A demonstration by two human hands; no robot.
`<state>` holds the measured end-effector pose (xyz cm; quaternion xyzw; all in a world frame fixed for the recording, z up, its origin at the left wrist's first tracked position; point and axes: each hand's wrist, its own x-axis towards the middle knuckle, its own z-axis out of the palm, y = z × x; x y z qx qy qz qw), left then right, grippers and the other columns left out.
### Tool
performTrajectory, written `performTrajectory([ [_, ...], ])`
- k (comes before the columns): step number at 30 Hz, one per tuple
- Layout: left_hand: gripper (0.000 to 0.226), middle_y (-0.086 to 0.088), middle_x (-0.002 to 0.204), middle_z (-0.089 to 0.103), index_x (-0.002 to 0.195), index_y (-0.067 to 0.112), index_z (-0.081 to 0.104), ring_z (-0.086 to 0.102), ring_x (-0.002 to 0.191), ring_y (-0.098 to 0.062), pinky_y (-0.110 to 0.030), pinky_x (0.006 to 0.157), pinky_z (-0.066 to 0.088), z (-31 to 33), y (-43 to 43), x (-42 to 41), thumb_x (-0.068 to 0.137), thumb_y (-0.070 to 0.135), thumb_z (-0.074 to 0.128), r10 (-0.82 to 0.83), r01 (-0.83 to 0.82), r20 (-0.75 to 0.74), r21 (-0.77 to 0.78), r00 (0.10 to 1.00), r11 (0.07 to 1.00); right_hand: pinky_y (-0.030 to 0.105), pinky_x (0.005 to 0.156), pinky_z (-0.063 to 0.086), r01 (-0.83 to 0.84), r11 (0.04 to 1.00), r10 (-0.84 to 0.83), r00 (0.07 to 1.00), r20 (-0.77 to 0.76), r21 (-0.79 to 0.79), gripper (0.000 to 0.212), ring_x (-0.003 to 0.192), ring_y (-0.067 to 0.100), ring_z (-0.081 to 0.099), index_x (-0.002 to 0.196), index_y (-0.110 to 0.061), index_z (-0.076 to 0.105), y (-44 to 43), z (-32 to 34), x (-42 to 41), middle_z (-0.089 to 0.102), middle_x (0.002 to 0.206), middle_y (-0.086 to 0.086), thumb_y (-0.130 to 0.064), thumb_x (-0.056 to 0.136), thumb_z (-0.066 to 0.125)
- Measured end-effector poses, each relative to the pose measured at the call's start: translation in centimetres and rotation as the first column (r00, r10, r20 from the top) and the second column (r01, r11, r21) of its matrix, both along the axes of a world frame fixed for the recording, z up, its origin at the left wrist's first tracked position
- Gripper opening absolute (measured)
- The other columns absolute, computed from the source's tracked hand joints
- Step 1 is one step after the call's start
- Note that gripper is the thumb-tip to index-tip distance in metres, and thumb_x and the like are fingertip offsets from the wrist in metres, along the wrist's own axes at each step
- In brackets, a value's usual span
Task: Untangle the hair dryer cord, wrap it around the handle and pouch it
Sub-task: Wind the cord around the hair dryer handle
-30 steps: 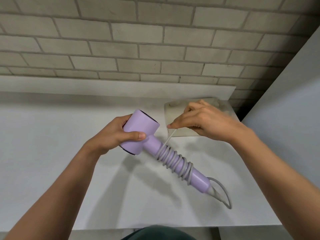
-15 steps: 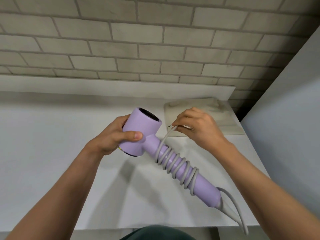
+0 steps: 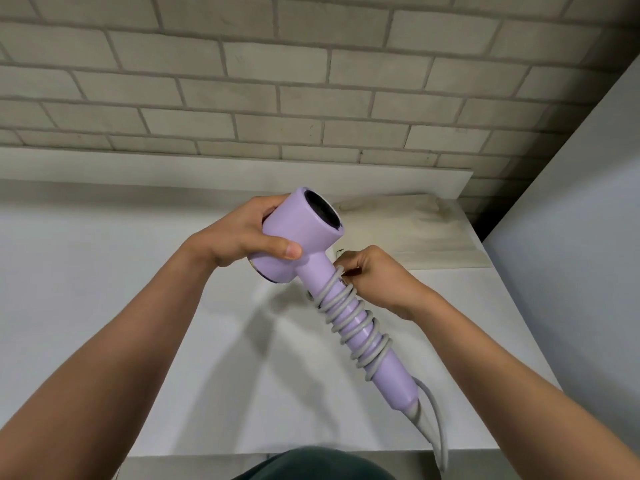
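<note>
A lilac hair dryer [image 3: 299, 233] is held above the white table, its handle slanting down to the right. My left hand [image 3: 242, 237] grips the dryer's barrel. A grey cord [image 3: 349, 317] coils several times around the handle, and a loop of it hangs from the handle's base at the lower right. My right hand [image 3: 377, 278] is closed on the cord's end right against the top of the handle. A flat beige pouch [image 3: 415, 233] lies on the table behind the dryer, at the back right.
The white table [image 3: 104, 289] runs to a brick wall [image 3: 242, 81] behind a low white ledge. A grey panel [image 3: 571, 220] stands along the right side. The table's front edge is just below my arms.
The dryer has risen and tilted more steeply. My right hand has dropped from beside the barrel to the top of the handle, drawing the cord's last loop tight against it.
</note>
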<state>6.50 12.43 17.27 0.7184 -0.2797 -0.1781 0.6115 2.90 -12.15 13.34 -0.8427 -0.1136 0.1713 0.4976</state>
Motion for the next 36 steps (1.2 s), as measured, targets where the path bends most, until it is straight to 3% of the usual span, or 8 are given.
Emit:
performTrajectory([
  [7,0.04,0.007,0.094,0.072,0.1,0.039,0.074,0.068,0.086,-0.015,-0.026,0.07,0.054,-0.1,-0.7,1.6,0.061,0.036,0.08,-0.028,0.029,-0.007,0.021,1.0,0.999,0.03,0.073,0.059,0.066,0.945,0.032,0.956,-0.291,0.321,0.043,0.077,0.016,0.072,0.099,-0.005,0.077,0.3,0.7,-0.5,0.079,0.087,0.006,0.013,0.096,0.038],
  [10,0.042,0.004,0.095,0.072,0.101,0.032,0.073,0.068,0.086,-0.017,-0.027,0.07,0.054,-0.1,-0.7,2.3,0.06,0.036,0.081,-0.027,0.027,-0.014,0.034,1.0,0.999,0.045,0.09,0.047,0.037,0.889,0.203,0.862,-0.465,0.456,0.036,0.097,0.033,0.061,0.104,0.0,0.072,-0.6,1.0,-0.2,0.069,0.109,0.019,-0.023,0.091,0.048],
  [14,0.049,0.006,0.092,0.072,0.105,0.02,0.068,0.068,0.083,-0.016,-0.026,0.068,0.054,0.0,-1.0,2.9,0.06,0.036,0.08,-0.009,0.009,-0.007,0.07,1.0,0.997,0.041,0.092,0.048,-0.142,0.867,0.361,0.84,-0.406,0.478,0.083,0.107,0.032,0.057,0.119,-0.01,0.074,-1.9,0.5,0.4,0.063,0.122,0.019,-0.08,0.075,0.066],
  [16,0.049,0.009,0.09,0.071,0.104,0.019,0.067,0.068,0.081,-0.014,-0.024,0.066,0.053,0.2,-1.2,3.2,0.06,0.037,0.08,-0.006,0.006,-0.003,0.095,1.0,0.995,0.033,0.086,0.052,-0.234,0.845,0.421,0.846,-0.328,0.481,0.077,0.1,0.026,0.06,0.116,-0.016,0.073,-2.0,0.9,0.1,0.065,0.114,0.012,-0.073,0.066,0.082],
  [20,0.056,0.008,0.093,0.071,0.11,0.018,0.065,0.068,0.084,-0.014,-0.026,0.067,0.053,0.3,-1.5,3.7,0.061,0.04,0.082,-0.009,0.01,-0.009,0.15,1.0,0.989,0.031,0.078,0.049,-0.181,0.906,0.292,0.922,-0.254,0.383,0.014,0.078,0.015,0.059,0.091,-0.024,0.078,-1.2,1.5,-0.3,0.07,0.087,-0.006,-0.013,0.083,0.083],
  [25,0.065,0.004,0.09,0.065,0.109,0.024,0.054,0.064,0.08,-0.019,-0.034,0.063,0.046,-0.7,-1.4,4.5,0.056,0.043,0.086,0.047,-0.036,-0.048,0.226,0.998,0.974,0.027,0.071,0.049,-0.046,0.914,0.174,0.942,-0.287,0.402,0.017,0.07,0.013,0.058,0.094,-0.012,0.073,-0.5,0.6,-0.8,0.07,0.08,-0.004,0.003,0.087,0.076],
  [30,0.07,-0.008,0.098,0.071,0.115,0.02,0.057,0.068,0.083,-0.021,-0.034,0.062,0.051,-1.9,-1.7,4.8,0.057,0.042,0.089,0.048,-0.029,-0.055,0.291,0.997,0.956,0.043,0.086,0.058,0.121,0.918,-0.026,0.968,-0.249,0.376,0.048,0.089,0.021,0.068,0.121,-0.011,0.072,0.8,-1.9,-0.6,0.073,0.115,0.018,0.003,0.077,0.086],
  [36,0.051,0.011,0.105,0.073,0.113,0.03,0.073,0.07,0.101,-0.016,-0.038,0.089,0.056,-4.0,-1.8,5.3,0.068,0.045,0.092,0.15,-0.129,-0.027,0.375,0.988,0.918,0.036,0.07,0.057,0.333,0.875,-0.201,0.91,-0.362,0.352,0.032,0.069,0.021,0.065,0.108,-0.005,0.073,2.5,-4.7,-0.4,0.072,0.083,0.005,-0.006,0.079,0.086],
])
